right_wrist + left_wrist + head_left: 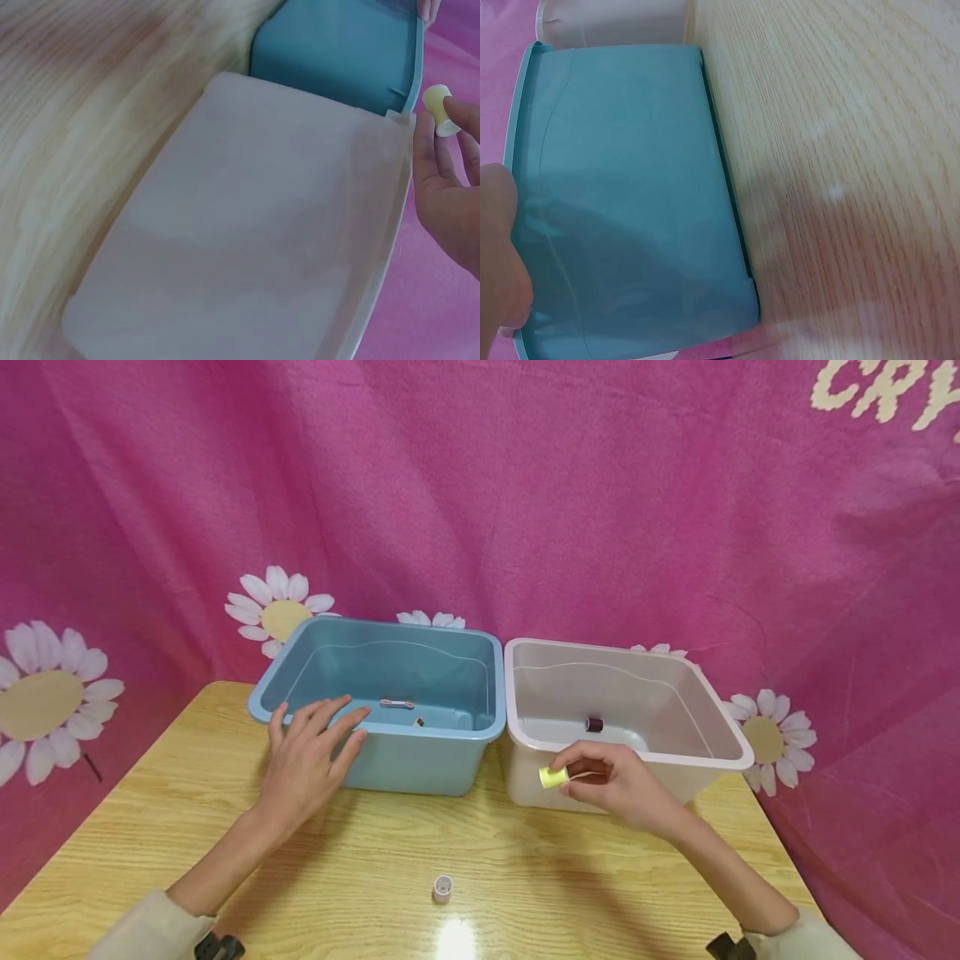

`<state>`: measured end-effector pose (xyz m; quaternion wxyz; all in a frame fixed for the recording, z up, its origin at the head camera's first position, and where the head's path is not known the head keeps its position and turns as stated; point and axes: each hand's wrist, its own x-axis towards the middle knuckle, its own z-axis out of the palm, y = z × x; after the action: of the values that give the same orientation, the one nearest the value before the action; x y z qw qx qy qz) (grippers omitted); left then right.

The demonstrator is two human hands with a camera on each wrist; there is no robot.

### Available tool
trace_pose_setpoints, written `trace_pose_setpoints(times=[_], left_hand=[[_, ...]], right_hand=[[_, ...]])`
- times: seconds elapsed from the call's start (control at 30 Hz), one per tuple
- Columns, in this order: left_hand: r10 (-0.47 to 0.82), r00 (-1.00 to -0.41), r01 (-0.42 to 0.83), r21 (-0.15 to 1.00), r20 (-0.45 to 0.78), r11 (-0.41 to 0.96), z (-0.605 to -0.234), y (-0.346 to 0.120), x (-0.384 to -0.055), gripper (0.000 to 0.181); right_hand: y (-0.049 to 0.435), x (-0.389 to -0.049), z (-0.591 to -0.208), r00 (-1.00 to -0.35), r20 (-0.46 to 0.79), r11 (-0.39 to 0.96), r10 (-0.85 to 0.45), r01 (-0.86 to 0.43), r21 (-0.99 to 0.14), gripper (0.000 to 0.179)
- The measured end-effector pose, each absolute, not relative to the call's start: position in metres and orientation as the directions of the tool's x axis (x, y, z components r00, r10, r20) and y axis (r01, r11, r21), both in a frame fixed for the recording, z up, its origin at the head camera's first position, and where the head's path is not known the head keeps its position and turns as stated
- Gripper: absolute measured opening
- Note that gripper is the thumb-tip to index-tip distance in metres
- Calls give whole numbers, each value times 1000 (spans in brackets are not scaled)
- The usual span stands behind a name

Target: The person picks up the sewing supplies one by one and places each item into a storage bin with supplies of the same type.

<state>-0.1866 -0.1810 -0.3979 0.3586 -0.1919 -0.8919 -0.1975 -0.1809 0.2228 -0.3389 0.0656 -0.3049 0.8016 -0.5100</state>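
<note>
Between the thumb and fingers of my right hand [618, 783] is a small yellow thread spool [552, 777], held in front of the near rim of the pale pinkish bin [622, 652]. The right wrist view shows that yellow spool [439, 111] with a narrowed waist. A dark spool [594, 724] lies on the floor of the pale bin. My left hand [303, 764], fingers spread and holding nothing, is at the near left rim of the blue bin [405, 631]. Inside the blue bin are a small pale bundle [397, 703] and a tiny brownish item [418, 722], too small to identify.
A small white spool-like piece [442, 888] stands on the wooden table [360, 868], nearer to me than the bins. Both bins stand side by side, their rims almost touching. Behind them hangs a pink cloth [480, 502] with daisies.
</note>
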Motion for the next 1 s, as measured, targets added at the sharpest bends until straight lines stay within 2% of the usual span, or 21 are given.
trace_pose_setpoints(times=[0.37, 0.6, 0.83, 1.0], left_hand=[[201, -670, 484, 215, 715, 848, -397, -180, -186, 34], [192, -662, 486, 220, 725, 846, -398, -180, -186, 37], [191, -666, 482, 221, 721, 848, -399, -180, -186, 34], [188, -669, 478, 223, 719, 849, -400, -181, -187, 34]], right_hand=[[234, -192, -327, -835, 235, 318, -498, -428, -846, 20], [242, -202, -322, -869, 202, 346, -451, -379, -858, 20], [254, -216, -320, -879, 224, 361, -421, -389, -847, 21], [264, -225, -317, -910, 192, 417, -366, -345, -841, 22]])
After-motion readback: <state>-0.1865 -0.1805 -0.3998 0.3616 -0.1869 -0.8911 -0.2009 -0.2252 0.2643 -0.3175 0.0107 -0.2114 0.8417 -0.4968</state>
